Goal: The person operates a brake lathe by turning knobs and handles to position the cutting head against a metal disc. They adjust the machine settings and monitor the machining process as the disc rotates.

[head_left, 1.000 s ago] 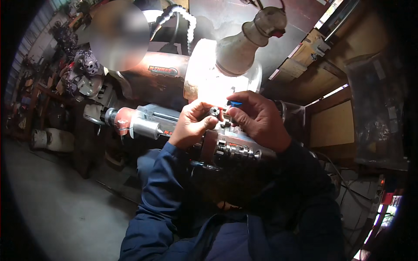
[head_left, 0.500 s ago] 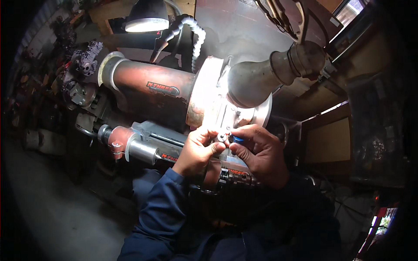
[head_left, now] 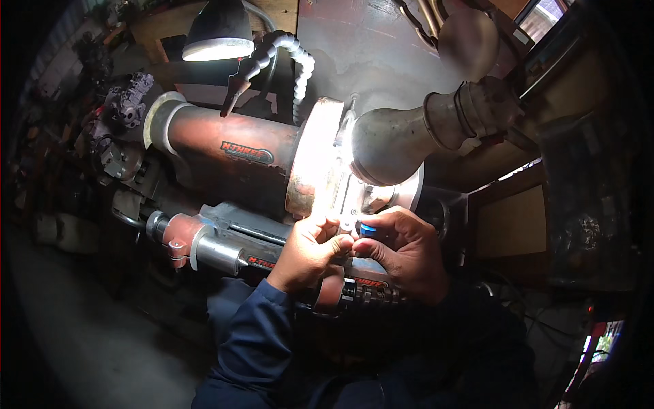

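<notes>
My left hand (head_left: 306, 252) pinches a small round metal piece (head_left: 346, 224), which is washed out by glare. My right hand (head_left: 412, 252) grips a small blue object (head_left: 368, 230) just to the right of that piece, the two hands' fingertips nearly meeting. Both are in front of the brightly lit metal disc housing (head_left: 310, 160) of a red machine (head_left: 201, 129). Below and to the left is a steel cylinder with a pointed tip (head_left: 218, 249); a knurled metal assembly (head_left: 368, 292) lies below my fingers.
A black lamp (head_left: 216, 31) and a segmented coolant hose (head_left: 303, 75) stand behind. A large metal arm housing (head_left: 395, 136) extends rightward. Cluttered metal parts (head_left: 122, 109) are at left, a wooden panel (head_left: 509, 225) and a plastic-covered thing (head_left: 586, 204) at right.
Both hands appear lower in the picture as the view has shifted. The blue object and round piece have come closer together. The lamp at the top has come fully into view.
</notes>
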`<act>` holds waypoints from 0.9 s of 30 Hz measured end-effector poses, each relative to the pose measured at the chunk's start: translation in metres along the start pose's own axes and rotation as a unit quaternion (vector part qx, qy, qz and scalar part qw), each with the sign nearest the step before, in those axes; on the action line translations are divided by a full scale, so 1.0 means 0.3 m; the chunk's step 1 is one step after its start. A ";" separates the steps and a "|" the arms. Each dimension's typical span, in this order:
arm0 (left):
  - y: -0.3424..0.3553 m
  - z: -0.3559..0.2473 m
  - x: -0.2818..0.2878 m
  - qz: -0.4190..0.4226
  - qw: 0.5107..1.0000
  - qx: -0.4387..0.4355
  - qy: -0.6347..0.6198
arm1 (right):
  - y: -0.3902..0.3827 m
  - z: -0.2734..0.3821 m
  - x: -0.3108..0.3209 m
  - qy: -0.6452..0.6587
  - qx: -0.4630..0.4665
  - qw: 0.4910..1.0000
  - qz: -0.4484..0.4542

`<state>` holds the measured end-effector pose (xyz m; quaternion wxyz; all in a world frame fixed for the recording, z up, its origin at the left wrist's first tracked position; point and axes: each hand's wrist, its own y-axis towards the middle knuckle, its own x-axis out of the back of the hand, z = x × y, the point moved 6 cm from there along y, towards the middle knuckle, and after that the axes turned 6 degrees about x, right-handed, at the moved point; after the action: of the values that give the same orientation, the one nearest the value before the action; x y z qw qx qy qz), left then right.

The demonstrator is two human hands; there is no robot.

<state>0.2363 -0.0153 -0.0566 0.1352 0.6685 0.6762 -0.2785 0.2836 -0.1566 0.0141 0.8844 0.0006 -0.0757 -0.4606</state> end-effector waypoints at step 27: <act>0.012 0.012 0.014 0.014 0.999 -0.013 0.033 | 0.014 0.015 0.010 -0.090 0.053 0.994 -0.028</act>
<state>0.2389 -0.0141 -0.0624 0.1247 0.6847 0.6747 -0.2458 0.2879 -0.1563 0.0193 0.8593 0.0083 -0.1796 -0.4788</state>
